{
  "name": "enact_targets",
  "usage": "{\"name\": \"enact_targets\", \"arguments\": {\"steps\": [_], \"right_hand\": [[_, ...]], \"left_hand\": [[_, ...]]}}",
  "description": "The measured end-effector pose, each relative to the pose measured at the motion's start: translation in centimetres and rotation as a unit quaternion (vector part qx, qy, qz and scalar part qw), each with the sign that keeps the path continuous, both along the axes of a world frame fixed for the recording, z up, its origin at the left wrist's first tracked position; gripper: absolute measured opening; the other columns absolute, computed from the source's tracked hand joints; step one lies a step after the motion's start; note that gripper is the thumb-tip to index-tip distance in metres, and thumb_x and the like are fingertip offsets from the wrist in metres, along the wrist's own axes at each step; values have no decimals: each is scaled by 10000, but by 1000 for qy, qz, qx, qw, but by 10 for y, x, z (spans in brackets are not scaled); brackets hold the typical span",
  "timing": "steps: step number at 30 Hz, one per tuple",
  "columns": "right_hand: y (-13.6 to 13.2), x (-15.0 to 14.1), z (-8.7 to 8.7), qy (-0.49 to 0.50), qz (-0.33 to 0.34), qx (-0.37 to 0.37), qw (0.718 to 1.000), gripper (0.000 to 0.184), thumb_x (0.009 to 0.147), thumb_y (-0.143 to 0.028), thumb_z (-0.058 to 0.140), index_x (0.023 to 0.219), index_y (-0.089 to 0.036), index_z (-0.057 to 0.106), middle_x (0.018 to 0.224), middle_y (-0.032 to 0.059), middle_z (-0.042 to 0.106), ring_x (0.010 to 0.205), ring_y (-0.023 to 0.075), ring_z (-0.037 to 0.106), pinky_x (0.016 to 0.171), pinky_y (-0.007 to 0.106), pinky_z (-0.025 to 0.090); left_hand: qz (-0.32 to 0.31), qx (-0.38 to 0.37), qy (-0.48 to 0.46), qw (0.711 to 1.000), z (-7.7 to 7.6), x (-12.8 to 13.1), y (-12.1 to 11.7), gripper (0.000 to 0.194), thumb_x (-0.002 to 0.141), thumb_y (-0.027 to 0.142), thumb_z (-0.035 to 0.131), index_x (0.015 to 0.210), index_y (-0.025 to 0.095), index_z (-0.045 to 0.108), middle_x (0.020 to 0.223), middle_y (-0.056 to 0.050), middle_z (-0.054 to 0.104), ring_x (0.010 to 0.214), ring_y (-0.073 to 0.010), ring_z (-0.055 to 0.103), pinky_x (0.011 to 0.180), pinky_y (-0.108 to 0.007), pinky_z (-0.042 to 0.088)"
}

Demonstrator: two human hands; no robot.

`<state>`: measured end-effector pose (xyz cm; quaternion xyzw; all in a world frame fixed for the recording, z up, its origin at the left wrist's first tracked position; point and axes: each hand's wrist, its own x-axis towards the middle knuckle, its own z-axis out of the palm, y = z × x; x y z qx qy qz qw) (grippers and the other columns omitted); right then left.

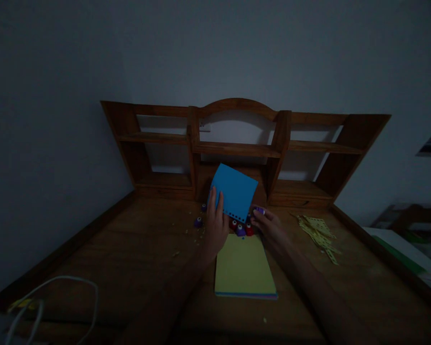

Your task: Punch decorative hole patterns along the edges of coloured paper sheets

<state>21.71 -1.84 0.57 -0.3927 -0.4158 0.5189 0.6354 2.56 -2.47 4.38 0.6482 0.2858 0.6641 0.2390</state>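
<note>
My left hand (215,221) holds up a blue sheet of paper (234,190), tilted, with a row of small holes along its lower edge. My right hand (269,224) is closed on a small purple hole punch (259,210) just right of the sheet's lower corner. Below the sheet, several small red and purple punches (241,229) sit on the wooden desk (129,249). A stack of coloured paper with a yellow top sheet (243,266) lies in front of them, between my forearms.
Punched yellow paper strips (319,231) lie at the right. Two more purple punches (198,222) and paper bits sit left of my hand. A wooden shelf unit (237,148) stands at the desk's back. White cable (57,297) loops at the near left.
</note>
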Motion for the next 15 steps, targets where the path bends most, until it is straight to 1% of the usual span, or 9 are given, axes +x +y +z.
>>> {"name": "enact_targets", "arguments": {"steps": [3, 7, 9, 12, 13, 15], "right_hand": [[-1, -6, -3, 20, 22, 6, 1000, 329, 700, -417, 773, 925, -221, 637, 820, 11, 665, 671, 131, 624, 594, 239, 522], [-4, -13, -1, 58, 72, -3, 996, 270, 776, -445, 708, 884, -223, 599, 710, -18, 598, 544, 101, 516, 485, 210, 444], [-5, -15, 1, 82, 100, -13, 991, 294, 782, -474, 699, 860, -215, 586, 649, -31, 560, 478, 81, 443, 437, 195, 389], [-7, -17, 5, 110, 132, -22, 985, 358, 777, -532, 684, 768, -204, 542, 541, -62, 469, 394, 47, 299, 375, 178, 280], [-8, -17, 5, 107, 134, -21, 985, 379, 778, -543, 677, 732, -200, 521, 516, -70, 438, 380, 40, 258, 361, 177, 242], [-10, -18, 5, 81, 125, -24, 989, 402, 770, -532, 689, 678, -198, 485, 479, -82, 387, 370, 36, 217, 348, 182, 184]], "left_hand": [[37, 19, 22, 999, 1, 2, 0, 499, 887, 186, 493, 1385, 212, 458, 1547, -59, 256, 1444, -258, 126, 1187, -449, 41], [62, 44, 60, 995, -3, 2, 0, 521, 891, 199, 503, 1406, 201, 428, 1551, -79, 238, 1440, -282, 132, 1186, -463, 73], [87, 59, 122, 987, -6, 2, 1, 563, 906, 198, 469, 1453, 190, 339, 1569, -81, 170, 1443, -287, 105, 1182, -492, 94], [136, 77, 225, 962, -10, 1, 4, 654, 929, 193, 413, 1514, 170, 122, 1584, -98, 24, 1447, -288, 37, 1180, -518, 122], [148, 80, 245, 955, -11, 1, 6, 679, 932, 199, 409, 1518, 167, 67, 1583, -103, -8, 1447, -290, 23, 1181, -516, 132], [155, 85, 269, 947, -14, 2, 8, 710, 935, 218, 414, 1519, 172, 12, 1582, -108, -32, 1447, -294, 16, 1182, -510, 149]]}}
